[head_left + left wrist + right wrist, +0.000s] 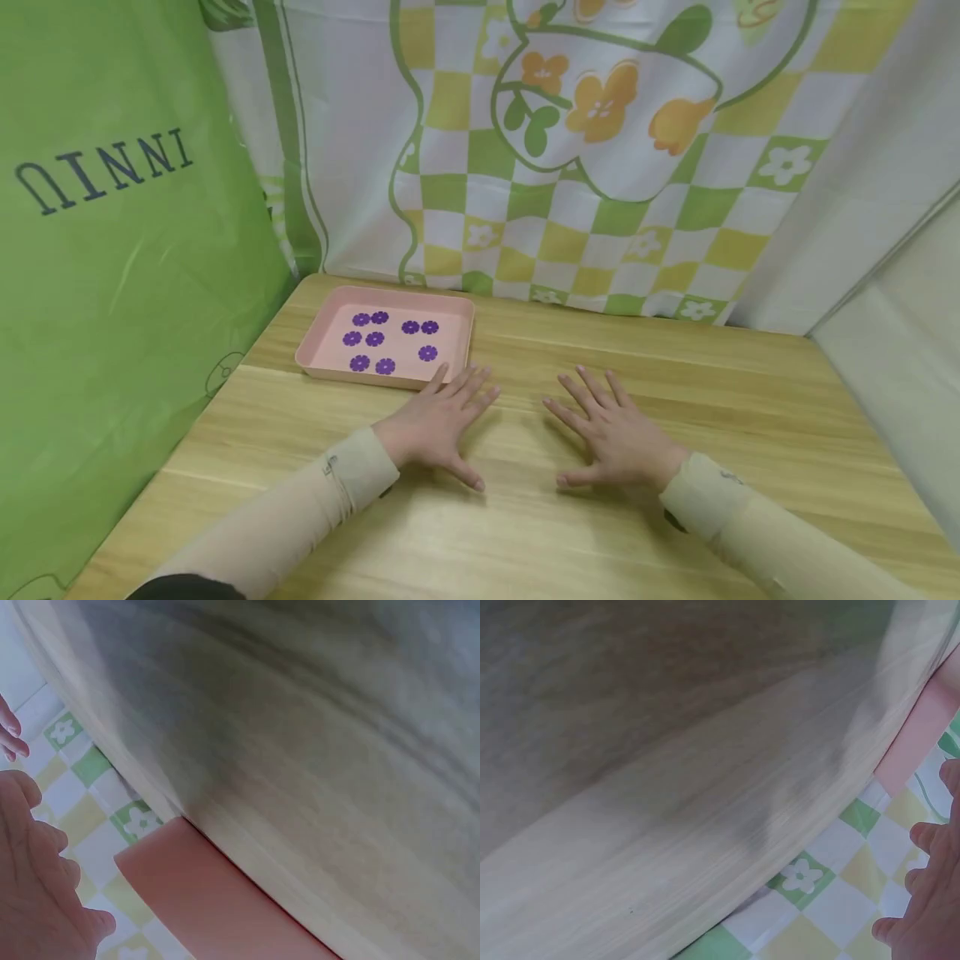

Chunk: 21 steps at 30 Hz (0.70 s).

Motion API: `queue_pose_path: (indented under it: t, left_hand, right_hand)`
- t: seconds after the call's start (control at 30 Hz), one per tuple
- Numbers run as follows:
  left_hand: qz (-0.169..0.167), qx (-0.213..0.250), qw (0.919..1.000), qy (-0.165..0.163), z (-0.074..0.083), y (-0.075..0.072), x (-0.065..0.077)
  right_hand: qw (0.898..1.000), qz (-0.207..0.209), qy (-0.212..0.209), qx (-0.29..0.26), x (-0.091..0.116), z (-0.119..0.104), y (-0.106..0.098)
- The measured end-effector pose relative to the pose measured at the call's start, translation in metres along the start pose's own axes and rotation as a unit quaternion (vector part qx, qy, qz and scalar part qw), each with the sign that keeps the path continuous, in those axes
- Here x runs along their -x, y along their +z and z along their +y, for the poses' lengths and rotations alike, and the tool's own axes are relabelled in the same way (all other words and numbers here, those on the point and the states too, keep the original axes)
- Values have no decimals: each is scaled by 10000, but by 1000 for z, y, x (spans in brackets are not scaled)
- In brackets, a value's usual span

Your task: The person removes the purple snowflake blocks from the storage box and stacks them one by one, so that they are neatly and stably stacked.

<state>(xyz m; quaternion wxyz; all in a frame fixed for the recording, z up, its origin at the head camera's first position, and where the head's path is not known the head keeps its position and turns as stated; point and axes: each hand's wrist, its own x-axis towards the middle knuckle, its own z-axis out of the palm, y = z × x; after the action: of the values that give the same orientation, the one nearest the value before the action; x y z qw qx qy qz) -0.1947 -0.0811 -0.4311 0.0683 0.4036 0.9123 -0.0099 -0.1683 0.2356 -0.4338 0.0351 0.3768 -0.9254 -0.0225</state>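
Observation:
Both hands are spread above the wooden table with their palms down. My left hand (435,421) holds nothing; in the head view its fingertips overlap the near right corner of a pink tray (309,354). My right hand (618,433) is apart from it on the right, fingers fanned and nothing in them. Several purple flower-shaped pieces (375,339) lie flat inside the tray, some in pairs, with a single one (427,353) toward its right side. In the left wrist view the tray's outer wall (202,892) shows beside the left hand (37,877).
The wooden table (525,533) reaches back to a curtain (525,192) with checks and flowers. A green cloth (127,275) with dark lettering hangs along the left edge. At the right stands a pale wall (907,358).

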Motion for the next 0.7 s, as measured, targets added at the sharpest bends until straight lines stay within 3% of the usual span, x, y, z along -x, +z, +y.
queue_pose_path:
  t: [0.3, 0.7]
  left_hand:
    - [46, -10, 10000, -75, -2, 7, 2]
    - [205, 517, 9971, -519, -18, -8, 6]
  right_hand:
    - [9998, 110, -131, -30, -6, -4, -2]
    - [9996, 258, 28, -108, -25, -4, -4]
